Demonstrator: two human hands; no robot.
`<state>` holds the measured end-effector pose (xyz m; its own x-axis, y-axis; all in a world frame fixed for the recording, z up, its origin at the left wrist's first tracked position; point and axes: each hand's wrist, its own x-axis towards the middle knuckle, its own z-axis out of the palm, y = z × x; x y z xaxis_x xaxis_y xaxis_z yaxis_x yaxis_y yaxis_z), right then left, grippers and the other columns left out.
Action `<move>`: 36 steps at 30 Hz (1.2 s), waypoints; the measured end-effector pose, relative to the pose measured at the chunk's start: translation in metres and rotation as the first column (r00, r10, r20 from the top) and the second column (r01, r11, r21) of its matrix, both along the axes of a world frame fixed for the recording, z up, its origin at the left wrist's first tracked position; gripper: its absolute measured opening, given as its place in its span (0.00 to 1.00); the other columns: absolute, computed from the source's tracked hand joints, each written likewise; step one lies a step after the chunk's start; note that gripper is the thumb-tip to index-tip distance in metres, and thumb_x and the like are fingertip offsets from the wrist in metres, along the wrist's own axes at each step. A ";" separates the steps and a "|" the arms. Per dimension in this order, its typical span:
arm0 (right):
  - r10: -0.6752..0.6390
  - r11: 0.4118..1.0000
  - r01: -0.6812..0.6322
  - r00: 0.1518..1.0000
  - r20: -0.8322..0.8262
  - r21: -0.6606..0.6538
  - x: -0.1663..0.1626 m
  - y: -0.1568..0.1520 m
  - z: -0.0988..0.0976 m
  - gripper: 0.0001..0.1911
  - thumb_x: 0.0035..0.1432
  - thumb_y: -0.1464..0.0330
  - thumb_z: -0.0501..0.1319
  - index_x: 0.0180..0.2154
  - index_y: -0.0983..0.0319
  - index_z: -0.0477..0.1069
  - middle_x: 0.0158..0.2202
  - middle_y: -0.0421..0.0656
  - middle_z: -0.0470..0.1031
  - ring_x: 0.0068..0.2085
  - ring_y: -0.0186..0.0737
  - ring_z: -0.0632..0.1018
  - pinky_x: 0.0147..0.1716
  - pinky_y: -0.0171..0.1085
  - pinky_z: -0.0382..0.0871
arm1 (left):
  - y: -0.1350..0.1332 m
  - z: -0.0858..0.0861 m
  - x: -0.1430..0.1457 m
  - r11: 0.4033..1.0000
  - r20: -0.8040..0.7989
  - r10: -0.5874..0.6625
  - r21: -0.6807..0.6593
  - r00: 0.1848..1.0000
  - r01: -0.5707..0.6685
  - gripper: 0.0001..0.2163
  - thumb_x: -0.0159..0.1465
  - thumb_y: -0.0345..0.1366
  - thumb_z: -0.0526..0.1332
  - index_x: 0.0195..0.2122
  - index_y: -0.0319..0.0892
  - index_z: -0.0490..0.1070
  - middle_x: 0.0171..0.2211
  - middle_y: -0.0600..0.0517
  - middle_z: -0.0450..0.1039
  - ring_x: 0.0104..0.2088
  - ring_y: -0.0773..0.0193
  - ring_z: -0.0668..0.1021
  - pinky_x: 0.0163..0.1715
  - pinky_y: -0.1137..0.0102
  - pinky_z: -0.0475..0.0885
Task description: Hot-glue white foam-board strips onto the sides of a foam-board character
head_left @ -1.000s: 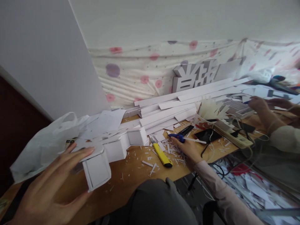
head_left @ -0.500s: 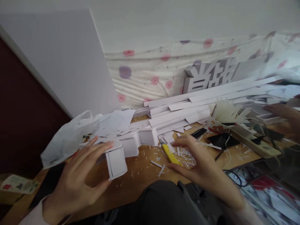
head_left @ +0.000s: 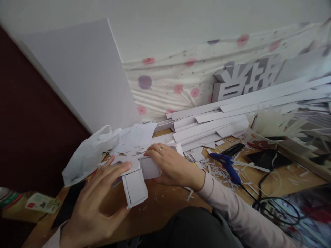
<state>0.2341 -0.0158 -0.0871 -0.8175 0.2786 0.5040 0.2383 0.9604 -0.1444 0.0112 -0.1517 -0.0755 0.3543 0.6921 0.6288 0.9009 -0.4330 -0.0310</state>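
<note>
We see the left hand (head_left: pixel 95 203) open and flat on the white card model (head_left: pixel 134 186), the right hand (head_left: pixel 173 167) gripping its 3 o'clock end, on the surface (head_left: pixel 165 203) at 9 o'clock of the glue gun (head_left: pixel 227 165); hard pressing could crush its thin walls.

Both hands are bare. The left hand (head_left: pixel 95 203), on the near left, ends at the wrist in the edge of a pale left cuff (head_left: pixel 55 237), cut off by the bottom of the view. The right hand (head_left: pixel 176 167) wears a thin silvery ring (head_left: pixel 160 149) on one finger. A long, pale pink sleeve (head_left: pixel 240 220) covers its arm, with a seamed right cuff (head_left: pixel 210 184) at the wrist and soft folds running toward the near right. Dark grey trousers (head_left: pixel 191 227) cover the lap at the near centre.
</note>
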 end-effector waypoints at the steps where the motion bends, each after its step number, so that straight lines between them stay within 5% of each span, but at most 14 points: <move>1: -0.002 1.000 0.002 1.000 0.005 0.000 -0.001 0.000 0.000 0.32 0.49 0.68 0.73 0.53 0.73 0.66 0.50 0.58 0.71 0.50 0.55 0.72 0.51 0.50 0.70 | -0.001 -0.001 -0.001 1.000 0.002 0.008 -0.011 1.000 -0.008 0.29 0.60 0.35 0.62 0.63 0.46 0.62 0.58 0.46 0.74 0.62 0.45 0.72 0.62 0.50 0.70; 12: 0.038 0.999 -0.038 0.997 -0.066 0.011 -0.005 0.005 -0.003 0.32 0.45 0.65 0.74 0.51 0.67 0.69 0.47 0.53 0.74 0.49 0.53 0.74 0.52 0.49 0.69 | -0.005 0.000 -0.007 1.000 -0.045 -0.015 0.019 0.999 0.015 0.28 0.61 0.36 0.61 0.63 0.41 0.63 0.57 0.42 0.75 0.63 0.43 0.71 0.60 0.48 0.71; 28: -0.008 0.973 -0.070 0.942 -0.335 -0.218 -0.014 -0.008 -0.019 0.36 0.41 0.69 0.75 0.53 0.64 0.66 0.49 0.51 0.71 0.51 0.49 0.73 0.50 0.47 0.71 | -0.010 0.009 -0.013 0.999 0.078 -0.050 -0.008 0.996 0.050 0.27 0.64 0.38 0.61 0.64 0.42 0.61 0.59 0.42 0.72 0.65 0.46 0.69 0.63 0.51 0.70; 32: -0.010 0.990 -0.041 0.935 -0.355 -0.135 -0.010 -0.014 -0.009 0.36 0.44 0.69 0.74 0.55 0.64 0.65 0.51 0.52 0.72 0.56 0.52 0.73 0.53 0.47 0.71 | -0.014 0.015 -0.012 0.996 0.112 -0.090 0.022 0.990 0.088 0.30 0.62 0.31 0.61 0.67 0.44 0.59 0.61 0.46 0.70 0.67 0.48 0.65 0.67 0.50 0.64; 36: -0.009 0.999 -0.006 0.929 -0.370 -0.042 -0.003 -0.022 -0.003 0.36 0.46 0.65 0.74 0.55 0.62 0.64 0.52 0.51 0.74 0.60 0.55 0.72 0.59 0.50 0.68 | -0.020 0.017 -0.009 0.997 0.205 -0.068 -0.007 0.976 0.071 0.30 0.60 0.31 0.63 0.65 0.47 0.62 0.60 0.47 0.72 0.65 0.43 0.69 0.63 0.46 0.70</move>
<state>0.2312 -0.0379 -0.0902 -0.5750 0.3069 0.7584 0.1619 0.9513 -0.2622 0.0023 -0.1721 -0.0589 0.2668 0.6798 0.6831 0.8550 -0.4940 0.1577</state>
